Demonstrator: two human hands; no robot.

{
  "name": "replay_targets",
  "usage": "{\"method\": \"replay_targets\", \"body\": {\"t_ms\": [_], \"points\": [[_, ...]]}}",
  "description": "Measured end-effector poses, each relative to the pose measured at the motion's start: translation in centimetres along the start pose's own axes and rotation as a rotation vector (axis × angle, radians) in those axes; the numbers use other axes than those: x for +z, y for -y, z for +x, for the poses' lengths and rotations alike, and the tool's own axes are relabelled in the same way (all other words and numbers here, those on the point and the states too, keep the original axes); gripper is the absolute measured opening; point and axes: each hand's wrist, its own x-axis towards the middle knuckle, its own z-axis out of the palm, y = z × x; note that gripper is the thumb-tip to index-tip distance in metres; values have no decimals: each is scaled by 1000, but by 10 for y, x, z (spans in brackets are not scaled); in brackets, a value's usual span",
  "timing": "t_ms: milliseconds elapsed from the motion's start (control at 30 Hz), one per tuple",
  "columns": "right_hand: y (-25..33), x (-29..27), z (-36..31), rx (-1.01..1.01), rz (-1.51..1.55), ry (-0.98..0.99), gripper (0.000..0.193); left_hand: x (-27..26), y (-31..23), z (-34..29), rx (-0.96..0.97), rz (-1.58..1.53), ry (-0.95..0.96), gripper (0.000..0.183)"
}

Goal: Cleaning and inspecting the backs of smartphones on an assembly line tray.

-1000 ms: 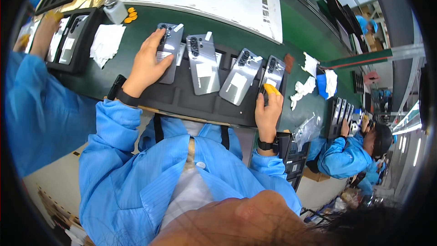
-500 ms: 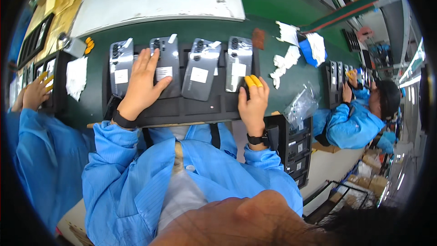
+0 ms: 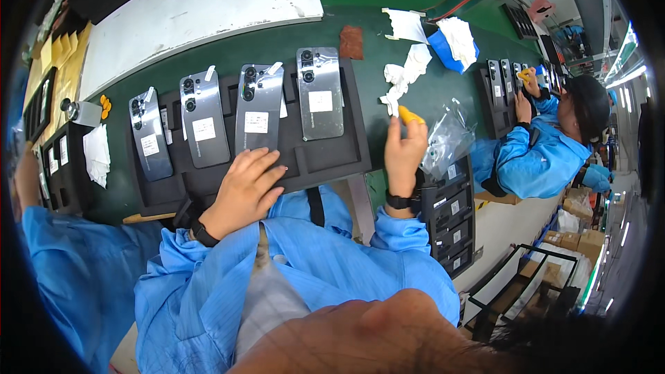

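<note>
My left hand lies palm down, fingers apart and slightly bent, over the lower end of the third grey smartphone. At the far end of a crumpled white tissue's reach, my right hand, with yellow finger cots, pinches the tissue's near tip between thumb and fingers. A black foam tray holds the phones back side up. To the left lie two more smartphones, one at the tray's end and another. The rightmost smartphone sits nearest my right hand. White labels mark their backs.
A clear plastic bag lies right of my right hand, above stacked black trays. Behind are a brown pad and a blue holder with white tissue. Co-workers sit left and right; one blue sleeve is close on my left.
My left hand has slid off the second phone toward the tray's near edge. My right hand has left the rightmost phone and reached the tissue. The view has turned and shifted.
</note>
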Motion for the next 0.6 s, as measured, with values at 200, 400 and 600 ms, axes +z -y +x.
{"method": "replay_targets", "body": {"t_ms": [200, 400, 600], "points": [[-32, 7, 11, -55, -191, 67, 25, 4, 1, 2, 9, 48, -18, 28], [-34, -5, 13, -118, -227, 139, 16, 5, 2, 0, -10, 53, -14, 23], [-34, -10, 38, 94, -37, 121, 21, 5, 2, -2, -25, 55, -13, 24]]}}
